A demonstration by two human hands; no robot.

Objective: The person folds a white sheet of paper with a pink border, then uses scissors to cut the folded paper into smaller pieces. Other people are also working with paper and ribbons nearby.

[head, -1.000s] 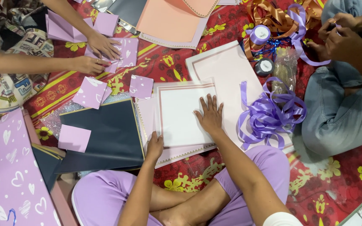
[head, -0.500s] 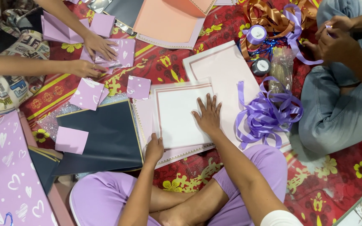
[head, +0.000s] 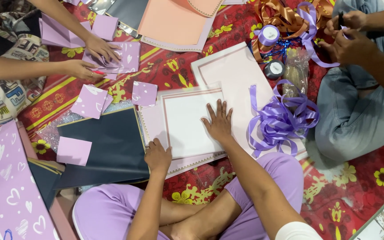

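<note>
Pale pink sheet (head: 187, 122), maroon-lined border, flat.

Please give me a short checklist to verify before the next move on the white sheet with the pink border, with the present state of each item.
1. Right hand flat on the white sheet: ok.
2. Left hand pressing the sheet's lower edge: ok.
3. Sheet lying flat, no curled corner visible: ok.
4. Purple ribbon loops clear of the sheet: ok, beside it on the right.
5. Dark blue paper clear of the sheet: cannot tell, edges meet.
6. Other people's hands away: ok.
</note>
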